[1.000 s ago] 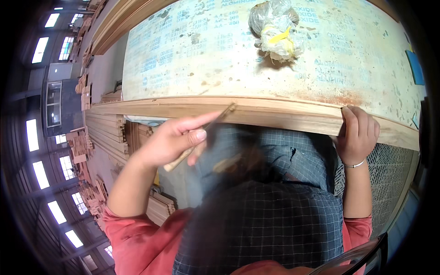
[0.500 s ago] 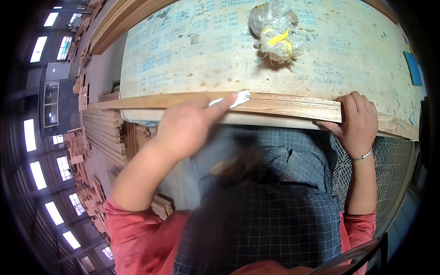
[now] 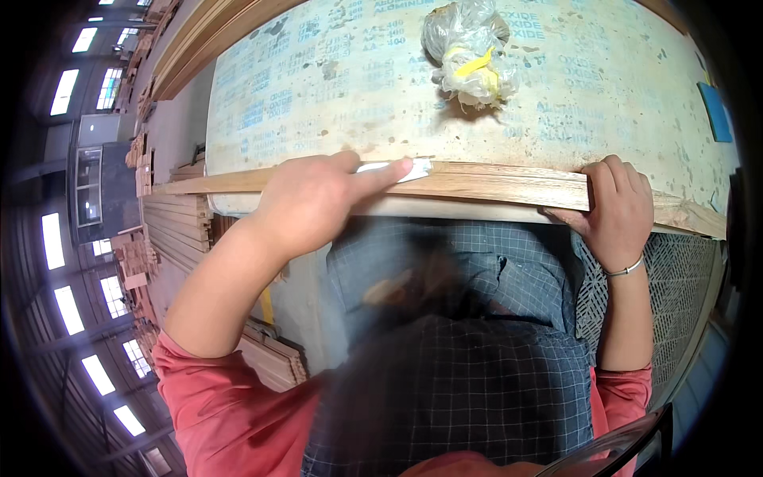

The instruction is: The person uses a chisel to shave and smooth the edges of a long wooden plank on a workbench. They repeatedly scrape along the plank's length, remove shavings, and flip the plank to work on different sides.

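Note:
My left hand is closed on a flat scraper whose blade shines white as it lies against the long wooden strip along the bench's near edge; its handle is mostly hidden. My right hand, with a bracelet at the wrist, grips the same strip toward the right, fingers over its top and thumb below. A crumpled clear plastic bundle with yellow tape lies on the bench board beyond the strip.
Long timber pieces run along the back left, with more stacked boards at the left and below. A blue pad sits at the right edge of the bench. A patterned grate is at lower right. A checked apron covers my lap.
My left hand turned over and brought the scraper flat onto the strip, then slid slightly left. My right hand moved a little up, and the strip's near face now shows more plainly.

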{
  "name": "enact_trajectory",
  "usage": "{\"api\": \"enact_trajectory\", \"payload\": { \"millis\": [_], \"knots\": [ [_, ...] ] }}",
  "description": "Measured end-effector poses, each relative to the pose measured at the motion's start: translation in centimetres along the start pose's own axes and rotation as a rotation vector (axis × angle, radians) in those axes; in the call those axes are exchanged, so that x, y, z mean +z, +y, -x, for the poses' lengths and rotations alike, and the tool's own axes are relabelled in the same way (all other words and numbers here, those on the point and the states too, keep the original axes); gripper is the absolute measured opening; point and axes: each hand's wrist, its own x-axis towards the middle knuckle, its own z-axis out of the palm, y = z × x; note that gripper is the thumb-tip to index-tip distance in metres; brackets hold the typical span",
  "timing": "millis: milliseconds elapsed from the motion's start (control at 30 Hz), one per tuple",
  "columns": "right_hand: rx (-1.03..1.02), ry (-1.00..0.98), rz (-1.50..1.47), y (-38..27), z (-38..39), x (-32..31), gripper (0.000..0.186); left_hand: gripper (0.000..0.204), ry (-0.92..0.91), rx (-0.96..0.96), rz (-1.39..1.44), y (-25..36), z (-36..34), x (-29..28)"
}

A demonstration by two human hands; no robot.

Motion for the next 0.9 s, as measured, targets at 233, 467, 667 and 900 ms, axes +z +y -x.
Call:
{"api": "enact_trajectory", "payload": {
  "millis": [233, 467, 667, 900],
  "knots": [
    [0.012, 0.021, -0.001, -0.2, -0.2, -0.2, 0.057, 0.061, -0.098, -0.076, -0.146, -2.0, 1.9, -3.6],
    [0.017, -0.002, -0.006, 0.0, -0.1, 0.1, 0.057, 0.055, -0.054, 0.025, -0.117, -1.2, 0.4, -2.2],
    [0.035, -0.005, -0.018, -0.2, 0.0, 0.0, 0.056, 0.061, -0.049, -0.026, -0.089, -0.9, 0.9, -3.7],
    [0.028, -0.019, -0.013, -0.1, -0.1, 0.2, 0.059, 0.057, -0.060, -0.075, -0.069, -0.7, 1.2, -2.6]
  ]
}}
